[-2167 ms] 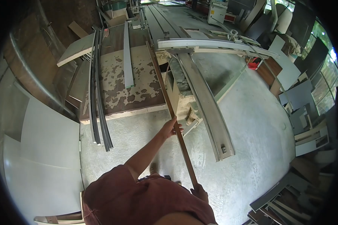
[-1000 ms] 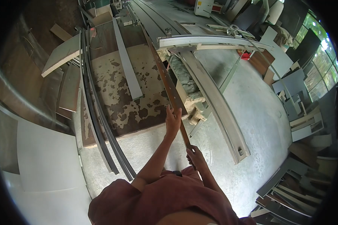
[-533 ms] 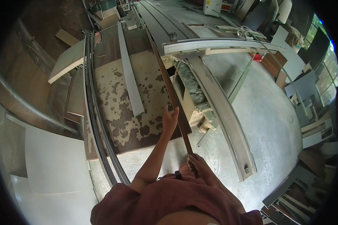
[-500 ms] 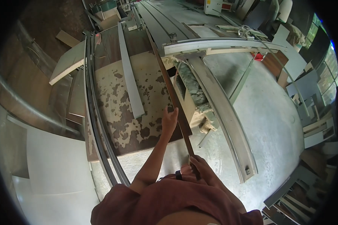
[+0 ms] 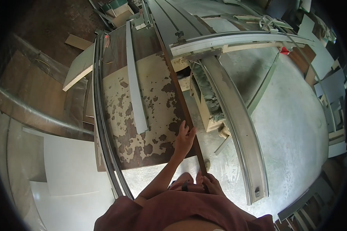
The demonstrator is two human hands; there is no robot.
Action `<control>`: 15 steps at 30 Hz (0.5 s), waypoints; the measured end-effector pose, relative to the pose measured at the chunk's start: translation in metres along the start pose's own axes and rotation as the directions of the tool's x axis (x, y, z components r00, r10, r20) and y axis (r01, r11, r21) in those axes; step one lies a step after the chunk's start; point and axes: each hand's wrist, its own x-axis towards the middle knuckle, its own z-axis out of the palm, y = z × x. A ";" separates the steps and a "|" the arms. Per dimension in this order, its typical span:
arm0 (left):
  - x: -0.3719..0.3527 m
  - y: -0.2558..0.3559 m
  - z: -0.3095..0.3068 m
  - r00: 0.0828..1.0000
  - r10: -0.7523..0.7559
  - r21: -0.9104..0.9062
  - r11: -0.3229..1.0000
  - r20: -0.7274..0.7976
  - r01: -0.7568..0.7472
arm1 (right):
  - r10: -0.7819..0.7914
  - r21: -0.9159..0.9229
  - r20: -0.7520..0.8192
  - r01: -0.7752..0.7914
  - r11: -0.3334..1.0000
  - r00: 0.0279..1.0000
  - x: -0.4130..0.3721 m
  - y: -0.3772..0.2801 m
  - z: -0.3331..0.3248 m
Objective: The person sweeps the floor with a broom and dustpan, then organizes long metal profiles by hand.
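A long, narrow dark-brown strip [image 5: 184, 104] runs along the right edge of the worn table [image 5: 142, 148] and sticks out past its near end. My left hand [image 5: 185, 139] is beside the strip at the table's near right part, its fingers apart. Close to my body, my right hand [image 5: 213, 184] has its fingers wrapped round the strip's near end. Left of the strip, a light grey strip [image 5: 135, 92] lies lengthwise on the peeling tabletop.
Dark metal rails [image 5: 101, 115] border the table's left side. A metal fence [image 5: 235, 40] crosses at the back right, and a curved rail [image 5: 241, 131] reaches toward me. White panels [image 5: 71, 165] are at the left. Boards [image 5: 302, 57] lean at the far right.
The view has shifted, with the table appearing further right and lower. My left hand has loosened beside the strip, its fingers spread wider. My right hand still holds the near end.
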 end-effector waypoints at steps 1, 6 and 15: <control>0.002 0.000 0.001 1.000 -0.003 -0.031 1.000 -0.006 0.003 | 0.017 -0.020 -0.004 -0.017 1.000 1.000 0.004 -0.001 -0.001; 0.040 -0.017 -0.001 0.999 -0.020 -0.082 0.996 -0.027 0.018 | 0.081 0.018 -0.042 -0.080 0.997 0.996 0.013 -0.053 0.019; 0.077 -0.021 -0.030 0.999 -0.004 -0.227 0.974 -0.040 -0.005 | -0.001 0.312 0.064 -0.019 0.950 0.998 0.069 -0.087 0.060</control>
